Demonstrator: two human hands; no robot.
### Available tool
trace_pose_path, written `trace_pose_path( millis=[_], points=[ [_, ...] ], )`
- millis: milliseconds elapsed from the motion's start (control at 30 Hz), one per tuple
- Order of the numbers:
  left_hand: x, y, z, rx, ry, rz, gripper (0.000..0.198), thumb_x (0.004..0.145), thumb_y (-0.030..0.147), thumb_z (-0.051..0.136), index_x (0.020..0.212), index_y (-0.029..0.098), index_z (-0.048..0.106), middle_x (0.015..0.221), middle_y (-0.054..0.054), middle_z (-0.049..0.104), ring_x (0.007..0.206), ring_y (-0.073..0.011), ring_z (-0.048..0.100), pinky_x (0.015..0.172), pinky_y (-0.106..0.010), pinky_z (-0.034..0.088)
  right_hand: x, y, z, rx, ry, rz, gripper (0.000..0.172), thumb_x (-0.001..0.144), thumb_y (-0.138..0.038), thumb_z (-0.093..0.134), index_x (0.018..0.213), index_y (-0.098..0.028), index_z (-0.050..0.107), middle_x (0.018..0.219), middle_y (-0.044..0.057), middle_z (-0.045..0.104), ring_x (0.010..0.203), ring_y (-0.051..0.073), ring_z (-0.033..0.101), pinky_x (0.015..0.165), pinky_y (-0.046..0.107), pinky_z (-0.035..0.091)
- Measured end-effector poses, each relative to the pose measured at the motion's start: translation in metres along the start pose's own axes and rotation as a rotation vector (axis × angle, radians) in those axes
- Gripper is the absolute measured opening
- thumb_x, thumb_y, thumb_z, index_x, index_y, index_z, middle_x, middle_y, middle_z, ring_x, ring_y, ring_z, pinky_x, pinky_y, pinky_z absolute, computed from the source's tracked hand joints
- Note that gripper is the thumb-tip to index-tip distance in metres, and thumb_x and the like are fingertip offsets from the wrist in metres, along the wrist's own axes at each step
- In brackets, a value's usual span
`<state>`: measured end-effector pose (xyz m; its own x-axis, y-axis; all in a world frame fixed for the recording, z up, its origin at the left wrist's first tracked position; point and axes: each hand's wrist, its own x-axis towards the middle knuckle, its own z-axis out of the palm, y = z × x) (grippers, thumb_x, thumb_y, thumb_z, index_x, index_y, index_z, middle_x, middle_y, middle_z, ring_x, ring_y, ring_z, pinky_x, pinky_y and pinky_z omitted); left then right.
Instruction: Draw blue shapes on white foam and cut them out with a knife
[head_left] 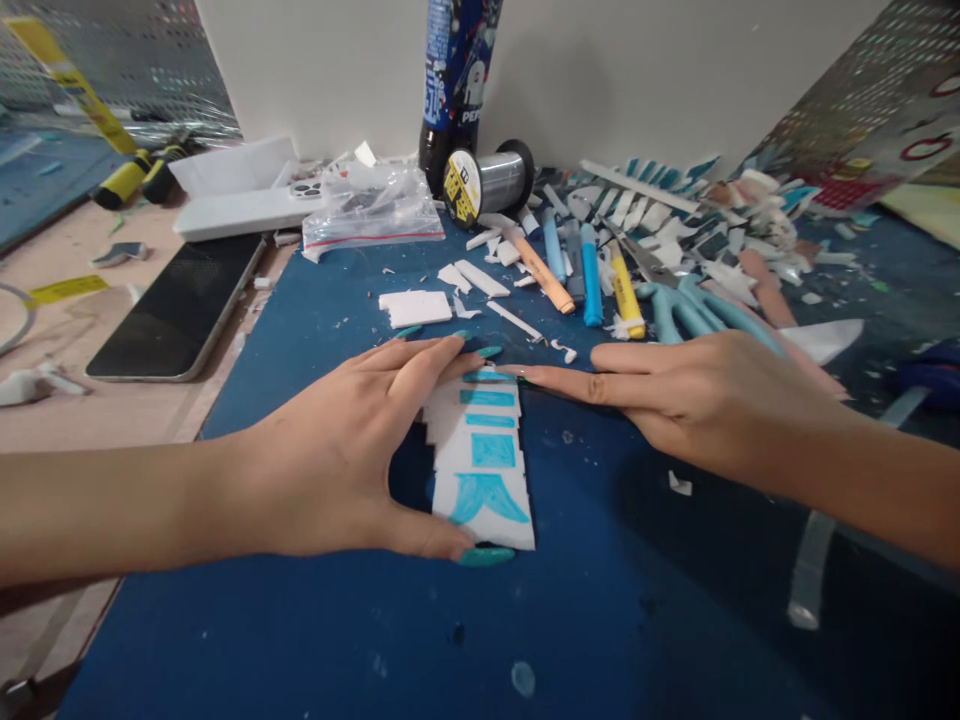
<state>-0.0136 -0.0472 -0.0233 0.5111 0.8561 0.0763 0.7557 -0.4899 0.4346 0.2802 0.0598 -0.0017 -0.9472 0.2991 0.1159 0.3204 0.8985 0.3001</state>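
In my feed, the white strip lies mid-view on the blue mat, its long axis nearly twelve to six. It sits at three o'clock from my left hand, the nearer one, spread wide with thumb and fingers bracing opposite ends. My right hand points its index fingertip at the one-o'clock corner (palm hidden, so any grip I can't tell).

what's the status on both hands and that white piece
Left hand spans blue-marked white piece, thumb at near end, fingers at far end. Right hand, index fingertip at far end too. White scraps, markers just beyond.
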Motion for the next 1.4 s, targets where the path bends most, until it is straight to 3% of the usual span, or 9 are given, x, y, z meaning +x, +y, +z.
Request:
trace_pose_path(
  millis=[133,367,500,700,800,900,1067,1233,1400],
  points=[
    [-0.001,-0.001,0.001,0.034,0.02,0.014,0.118,0.069,0.083,0.059,0.156,0.022,0.007,0.158,-0.017,0.034,0.14,-0.0489,0.035,0.104,-0.064,0.045,-0.002,0.003,0.003,0.088,0.11,-0.043,0.071,0.091,-0.006,0.034,0.151,-0.044,0.031,0.076,-0.004,0.062,0.051,0.012,0.045,0.043,0.023,0.024],
    [0.002,0.003,-0.002,0.074,-0.004,0.007,0.118,0.069,0.084,0.057,0.155,0.017,0.012,0.155,-0.02,0.038,0.137,-0.0501,0.04,0.098,-0.062,0.052,-0.005,0.003,0.001,0.136,0.089,-0.028,0.08,0.083,0.0,0.039,0.15,-0.044,0.034,0.075,-0.005,0.061,0.048,0.01,0.039,0.043,0.023,0.02],
    [0.001,0.0,-0.002,0.111,0.032,0.042,0.119,0.068,0.085,0.057,0.155,0.021,0.008,0.154,-0.019,0.039,0.134,-0.0515,0.043,0.091,-0.063,0.055,-0.007,0.003,0.002,0.134,0.065,-0.008,0.074,0.087,-0.002,0.037,0.149,-0.043,0.037,0.078,-0.004,0.065,0.044,0.008,0.033,0.043,0.023,0.02],
    [-0.001,-0.002,-0.001,0.116,0.032,0.061,0.12,0.069,0.084,0.057,0.156,0.024,0.0,0.154,-0.018,0.039,0.132,-0.0533,0.045,0.089,-0.065,0.055,-0.037,0.023,0.008,0.039,0.103,-0.002,0.069,0.096,-0.009,0.026,0.154,-0.046,0.02,0.081,-0.002,0.069,0.058,0.012,0.057,0.046,0.023,0.026],
    [-0.002,-0.003,0.001,0.096,0.034,0.063,0.121,0.069,0.082,0.059,0.156,0.027,-0.004,0.157,-0.015,0.036,0.135,-0.0524,0.041,0.096,-0.068,0.05,-0.055,0.031,0.003,0.014,0.103,-0.019,0.063,0.1,-0.013,0.023,0.154,-0.046,0.021,0.077,-0.002,0.067,0.05,0.012,0.046,0.044,0.026,0.026],
    [-0.003,-0.004,0.001,0.089,0.003,0.047,0.121,0.069,0.08,0.062,0.156,0.031,-0.006,0.159,-0.012,0.033,0.137,-0.0518,0.039,0.096,-0.067,0.051,-0.064,0.028,-0.004,-0.044,0.077,0.01,0.064,0.099,-0.011,0.024,0.155,-0.043,0.02,0.063,-0.003,0.054,0.047,0.014,0.037,0.042,0.025,0.024],
    [-0.003,0.002,-0.003,0.049,0.013,0.09,0.123,0.069,0.08,0.064,0.155,0.029,-0.008,0.159,-0.014,0.033,0.137,-0.0511,0.039,0.103,-0.07,0.044,-0.058,0.012,-0.006,-0.018,0.133,0.079,0.074,0.093,-0.002,0.032,0.154,-0.043,0.024,0.063,-0.005,0.044,0.05,0.011,0.037,0.047,0.02,0.03],
    [-0.003,0.008,-0.005,0.042,-0.021,0.149,0.126,0.07,0.078,0.065,0.155,0.022,-0.009,0.156,-0.022,0.034,0.138,-0.0496,0.038,0.108,-0.071,0.036,-0.043,-0.002,-0.007,0.155,0.201,0.112,0.068,0.096,-0.006,0.038,0.153,-0.043,0.027,0.065,-0.005,0.039,0.054,0.009,0.043,0.049,0.017,0.033],
    [-0.006,0.012,-0.006,0.106,0.13,0.208,0.123,0.068,0.082,0.061,0.154,0.015,0.005,0.149,-0.027,0.042,0.137,-0.0491,0.041,0.108,-0.067,0.039,-0.03,-0.009,-0.01,0.184,0.226,0.096,0.064,0.095,-0.005,0.039,0.151,-0.036,0.035,0.065,-0.005,0.045,0.054,0.01,0.045,0.048,0.018,0.035]
  ],
)
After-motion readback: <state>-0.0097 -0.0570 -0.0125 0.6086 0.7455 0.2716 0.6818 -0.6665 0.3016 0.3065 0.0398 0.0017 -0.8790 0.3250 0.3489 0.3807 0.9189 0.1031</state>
